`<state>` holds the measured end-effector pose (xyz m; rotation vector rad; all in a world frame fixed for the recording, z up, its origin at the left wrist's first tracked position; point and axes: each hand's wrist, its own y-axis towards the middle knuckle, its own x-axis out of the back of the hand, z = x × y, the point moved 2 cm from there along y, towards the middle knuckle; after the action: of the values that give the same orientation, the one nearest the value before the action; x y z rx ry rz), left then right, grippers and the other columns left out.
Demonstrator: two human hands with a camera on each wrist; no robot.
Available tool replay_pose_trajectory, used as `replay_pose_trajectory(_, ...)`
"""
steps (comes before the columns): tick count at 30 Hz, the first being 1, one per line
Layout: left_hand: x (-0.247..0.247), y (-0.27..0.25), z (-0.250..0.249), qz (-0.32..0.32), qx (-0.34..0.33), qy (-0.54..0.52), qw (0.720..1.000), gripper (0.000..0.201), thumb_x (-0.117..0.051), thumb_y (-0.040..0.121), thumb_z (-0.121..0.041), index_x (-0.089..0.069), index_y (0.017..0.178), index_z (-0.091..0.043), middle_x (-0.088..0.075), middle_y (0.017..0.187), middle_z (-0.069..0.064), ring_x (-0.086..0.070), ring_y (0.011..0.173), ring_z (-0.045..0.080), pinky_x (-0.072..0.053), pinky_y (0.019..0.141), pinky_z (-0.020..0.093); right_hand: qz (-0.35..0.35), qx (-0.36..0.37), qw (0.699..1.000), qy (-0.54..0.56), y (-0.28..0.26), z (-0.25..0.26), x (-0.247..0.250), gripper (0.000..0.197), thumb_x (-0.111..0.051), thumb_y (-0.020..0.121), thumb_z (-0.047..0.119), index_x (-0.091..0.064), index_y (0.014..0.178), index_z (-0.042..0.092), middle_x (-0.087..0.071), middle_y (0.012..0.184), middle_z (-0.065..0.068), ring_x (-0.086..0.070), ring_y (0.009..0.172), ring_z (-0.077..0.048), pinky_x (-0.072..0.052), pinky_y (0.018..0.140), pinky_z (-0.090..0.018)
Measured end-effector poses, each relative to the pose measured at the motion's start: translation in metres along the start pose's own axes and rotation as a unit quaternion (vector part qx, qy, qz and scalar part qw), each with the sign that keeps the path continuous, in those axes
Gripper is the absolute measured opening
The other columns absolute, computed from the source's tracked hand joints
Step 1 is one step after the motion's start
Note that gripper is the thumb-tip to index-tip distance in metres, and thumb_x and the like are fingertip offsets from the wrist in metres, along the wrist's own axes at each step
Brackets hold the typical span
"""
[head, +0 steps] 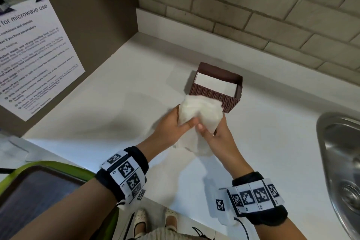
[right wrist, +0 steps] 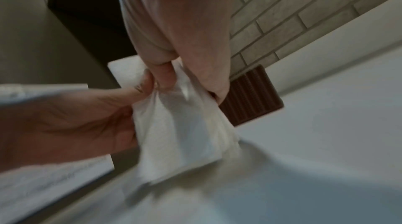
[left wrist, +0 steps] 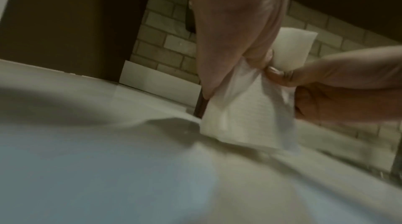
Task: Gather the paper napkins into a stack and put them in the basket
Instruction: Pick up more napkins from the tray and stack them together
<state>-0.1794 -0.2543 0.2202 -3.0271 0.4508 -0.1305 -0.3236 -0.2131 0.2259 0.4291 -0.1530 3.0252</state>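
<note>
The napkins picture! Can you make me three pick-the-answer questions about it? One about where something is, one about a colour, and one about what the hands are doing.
1. Where is the sink?
A. On the person's right
B. On the person's left
C. Behind the basket

2. What colour is the basket?
A. Green
B. Brown
C. Blue

3. What are the left hand and the right hand doing?
A. Resting flat on the counter
B. Holding the basket
C. Both gripping the napkins

Answers:
1. A, the steel sink sits at the right edge of the head view.
2. B, its ribbed walls are dark brown.
3. C, the fingers of both hands pinch the white bundle, held in front of the basket.
</note>
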Motion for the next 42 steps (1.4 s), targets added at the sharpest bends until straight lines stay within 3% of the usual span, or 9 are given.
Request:
replay_pose_trajectory(4, 0.007, 0.000, -0.023, -0.008, 0.047, -0.084, 0.995, 0.028, -0.065, 0.089, -0.036, -0.065, 0.111, -0.020, -0.075, 0.107, -0.001, -0.072, 0.098, 0.015, -0.058, 0.084, 0.031, 0.007, -0.017, 0.998, 0.053, -0.003, 0.025, 0.005, 0.048, -0.055, 0.094, 0.040, -0.043, 0.138, 0.026, -0.060, 0.128, 0.012, -0.062, 0.116, -0.004, -0.052, 0.098, -0.033)
replay_pose_trajectory(8, 0.002, -0.001, -0.031, -0.029, 0.074, -0.149, 0.986, 0.031, -0.065, 0.090, -0.035, -0.065, 0.114, -0.017, -0.075, 0.105, 0.002, -0.074, 0.092, 0.016, -0.061, 0.079, 0.032, 0.026, -0.059, 0.991, 0.118, -0.004, 0.031, 0.000, 0.047, -0.055, 0.093, 0.046, -0.048, 0.136, 0.027, -0.066, 0.127, 0.008, -0.065, 0.114, -0.010, -0.053, 0.098, -0.039)
replay_pose_trajectory(14, 0.007, 0.007, -0.028, -0.168, 0.129, -0.294, 0.932, 0.038, -0.059, 0.093, -0.039, -0.059, 0.122, -0.016, -0.073, 0.110, 0.006, -0.071, 0.097, 0.021, -0.059, 0.077, 0.035, 0.016, -0.135, 0.974, 0.179, -0.011, 0.019, -0.004, 0.044, -0.065, 0.088, 0.040, -0.056, 0.126, 0.020, -0.071, 0.121, 0.001, -0.068, 0.112, -0.019, -0.053, 0.098, -0.045)
replay_pose_trajectory(22, 0.001, 0.001, -0.030, -0.207, 0.100, -0.361, 0.904, 0.041, -0.068, 0.088, -0.026, -0.060, 0.125, -0.010, -0.073, 0.115, 0.009, -0.072, 0.102, 0.023, -0.058, 0.086, 0.042, -0.013, -0.119, 0.963, 0.242, -0.007, 0.018, -0.004, 0.042, -0.059, 0.095, 0.025, -0.051, 0.135, 0.016, -0.067, 0.128, -0.003, -0.064, 0.118, -0.021, -0.051, 0.100, -0.044)
replay_pose_trajectory(25, -0.005, 0.001, -0.032, -0.191, 0.093, -0.404, 0.890, 0.045, -0.064, 0.092, -0.023, -0.054, 0.132, -0.006, -0.069, 0.123, 0.013, -0.069, 0.109, 0.024, -0.056, 0.092, 0.043, -0.060, -0.126, 0.925, 0.352, -0.005, 0.018, -0.004, 0.046, -0.059, 0.095, 0.027, -0.048, 0.137, 0.013, -0.066, 0.131, -0.005, -0.062, 0.121, -0.023, -0.047, 0.105, -0.047)
replay_pose_trajectory(29, -0.013, -0.005, -0.032, -0.128, 0.077, -0.384, 0.911, 0.043, -0.065, 0.090, -0.013, -0.053, 0.131, -0.004, -0.068, 0.123, 0.016, -0.068, 0.110, 0.028, -0.056, 0.090, 0.042, -0.059, -0.074, 0.937, 0.337, -0.004, 0.026, -0.004, 0.047, -0.057, 0.097, 0.029, -0.046, 0.141, 0.016, -0.062, 0.135, -0.008, -0.059, 0.125, -0.026, -0.046, 0.105, -0.048)
replay_pose_trajectory(35, 0.023, 0.002, -0.030, -0.129, 0.099, -0.250, 0.955, 0.027, -0.065, 0.089, -0.030, -0.040, 0.095, -0.037, -0.064, 0.090, 0.000, -0.061, 0.074, 0.016, -0.046, 0.070, 0.032, -0.094, -0.038, 0.981, 0.168, -0.004, 0.019, 0.020, 0.063, -0.067, 0.085, 0.044, -0.027, 0.133, 0.041, -0.052, 0.141, 0.001, -0.054, 0.126, -0.010, -0.044, 0.109, -0.034)
replay_pose_trajectory(39, 0.013, -0.002, -0.023, -0.131, 0.067, -0.130, 0.981, 0.021, -0.061, 0.092, -0.036, -0.042, 0.100, -0.036, -0.058, 0.095, -0.003, -0.061, 0.081, 0.013, -0.053, 0.073, 0.029, -0.142, -0.013, 0.980, 0.142, -0.004, 0.020, 0.017, 0.045, -0.061, 0.092, 0.032, -0.025, 0.118, 0.027, -0.060, 0.118, -0.009, -0.064, 0.091, -0.009, -0.052, 0.072, -0.012)
replay_pose_trajectory(42, 0.012, -0.005, -0.014, -0.161, 0.057, -0.140, 0.975, 0.016, -0.059, 0.093, -0.035, -0.044, 0.097, -0.037, -0.057, 0.105, 0.002, -0.059, 0.091, 0.018, -0.053, 0.081, 0.037, -0.154, -0.036, 0.978, 0.133, -0.008, 0.019, 0.015, 0.039, -0.061, 0.090, 0.040, -0.034, 0.113, 0.023, -0.063, 0.103, -0.004, -0.063, 0.084, -0.010, -0.050, 0.071, -0.019)
